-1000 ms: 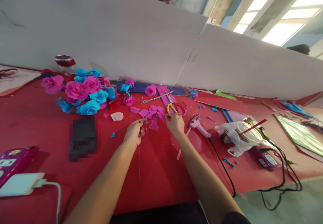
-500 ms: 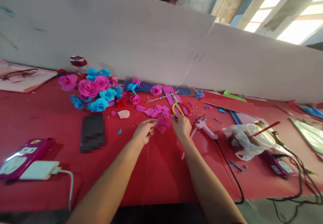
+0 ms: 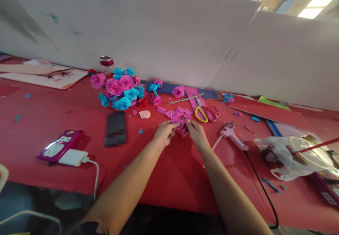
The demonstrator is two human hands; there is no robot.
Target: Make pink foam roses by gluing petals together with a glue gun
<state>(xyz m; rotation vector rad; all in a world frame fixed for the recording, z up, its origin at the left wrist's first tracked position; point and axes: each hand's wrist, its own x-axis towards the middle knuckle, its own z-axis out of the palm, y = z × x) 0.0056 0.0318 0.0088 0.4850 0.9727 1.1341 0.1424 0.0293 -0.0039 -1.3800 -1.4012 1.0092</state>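
Note:
My left hand (image 3: 165, 133) is closed in a pinch on a pink paper petal strip (image 3: 181, 131) held just above the table. From the other side, the fingers of my right hand (image 3: 196, 131) pinch its right edge. The strip looks bent between the two hands; its lower part is partly in shadow. Just beyond my fingertips lies a pile of loose pink petals (image 3: 180, 111). Scissors (image 3: 201, 114) with one yellow and one red handle rest on a pink paper strip (image 3: 191, 93) behind my right hand. A pink glue gun (image 3: 233, 136) lies to the right of that hand.
Pink, blue and red paper roses (image 3: 123, 103) are bunched at the back left. A dark phone (image 3: 116, 129) and a purple power strip (image 3: 62, 145) with a white charger lie left. A plastic bag with a lidded cup (image 3: 308, 152) and cables occupy the right. A white partition (image 3: 148, 33) stands behind.
My hands have come closer together, and the pink paper between them is now bent rather than spread. The camera view has swung left, so everything on the table appears further right.

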